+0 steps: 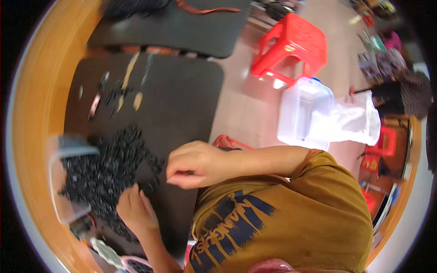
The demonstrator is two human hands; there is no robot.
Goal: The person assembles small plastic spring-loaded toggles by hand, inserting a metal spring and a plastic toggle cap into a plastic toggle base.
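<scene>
A large heap of small black shiny pieces (102, 175) is spread over the dark table (182, 100). My left hand (136, 211) rests at the near edge of the heap, its fingers stretched toward the pieces and slightly apart. Nothing shows in its grip. Over the table's right edge, beside a few stray pieces, my right hand (189, 166) is curled closed, thumb against the fingers. Whatever it may hold is hidden. Against the heap's left side a clear plastic tub (57, 191) lies tipped, its mouth toward the pieces.
Strips of tan tape (129, 73) and a small cutter-like tool (94, 105) lie farther up the table. A second dark table (182, 32) stands beyond. On the floor to the right are a red plastic stool (300, 41), a clear storage box (296, 113) and a white bag (359, 120).
</scene>
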